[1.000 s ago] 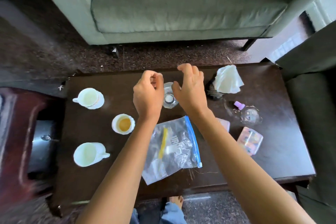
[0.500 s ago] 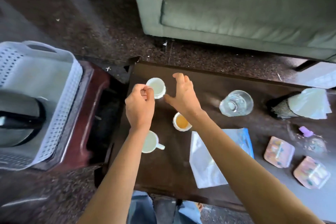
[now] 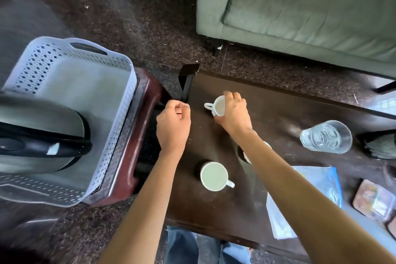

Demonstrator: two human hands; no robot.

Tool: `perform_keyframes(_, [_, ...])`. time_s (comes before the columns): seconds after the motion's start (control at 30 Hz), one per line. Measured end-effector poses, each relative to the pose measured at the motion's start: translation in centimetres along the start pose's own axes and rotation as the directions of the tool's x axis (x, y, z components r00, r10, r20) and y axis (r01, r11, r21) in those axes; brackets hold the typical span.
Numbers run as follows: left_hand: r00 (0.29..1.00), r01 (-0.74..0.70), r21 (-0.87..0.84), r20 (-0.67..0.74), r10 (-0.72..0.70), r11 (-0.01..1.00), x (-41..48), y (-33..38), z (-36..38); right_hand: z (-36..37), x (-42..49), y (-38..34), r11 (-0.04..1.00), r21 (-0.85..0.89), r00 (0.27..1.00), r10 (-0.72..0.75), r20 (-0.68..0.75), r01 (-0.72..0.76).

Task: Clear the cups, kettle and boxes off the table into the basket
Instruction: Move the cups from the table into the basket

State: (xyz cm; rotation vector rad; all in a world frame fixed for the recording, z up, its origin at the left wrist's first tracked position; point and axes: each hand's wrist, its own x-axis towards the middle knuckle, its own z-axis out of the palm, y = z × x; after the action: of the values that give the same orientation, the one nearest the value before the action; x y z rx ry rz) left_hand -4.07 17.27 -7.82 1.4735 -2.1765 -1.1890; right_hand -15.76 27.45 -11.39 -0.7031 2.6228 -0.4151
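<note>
The right hand, just above the middle of the frame, has its grip closed on a small white cup. Its fingers curl over the far rim and the thumb is on the near side. The cup is plain and pale inside, and its loop handle points to the left of the frame. It sits near the upper left corner of the dark brown worktop. It cannot be told whether the cup is resting on the worktop or lifted off it. The right forearm runs down to the lower right corner.

The left hand hangs just left of the cup, over the worktop's left edge. Its grip is curled into a loose fist that holds nothing.

A second white cup stands upright below them. At the right of the frame are a clear glass of water, a blue-edged plastic bag and a small colourful box.

At the left, a pale perforated basket sits on a maroon stool, with a steel kettle already inside it.
</note>
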Motion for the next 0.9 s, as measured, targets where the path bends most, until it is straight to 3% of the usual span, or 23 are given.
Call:
perform_keyframes(0.2, [0.997,-0.046,-0.049,-0.063,0.043,0.998,3.2,0.7,-2.4,-3.0,1.2,-3.4,0.996,0.089,0.994,-0.014,-0.109,0.024])
perform_keyframes(0.3, [0.991,-0.054,-0.08,-0.13,0.043,0.995,5.0,1.3,-4.3,-5.7,2.5,-7.1,0.984,0.131,0.975,-0.093,-0.2,0.121])
perform_keyframes(0.47, [0.959,0.021,-0.246,-0.27,-0.09,0.969,7.8,1.4,-8.3,-9.1,4.4,-15.2,0.925,0.207,0.929,-0.263,-0.258,0.319])
perform_keyframes(0.7, [0.804,0.053,-0.582,-0.457,-0.38,0.811,9.8,1.2,-12.6,-7.6,6.2,-25.3,0.792,0.217,0.816,-0.576,-0.041,0.57])
perform_keyframes(0.9, [0.702,0.169,-0.718,-0.394,-0.594,0.675,10.8,-0.7,-14.1,-2.7,7.8,-31.1,0.681,0.162,0.648,-0.73,0.215,0.714])
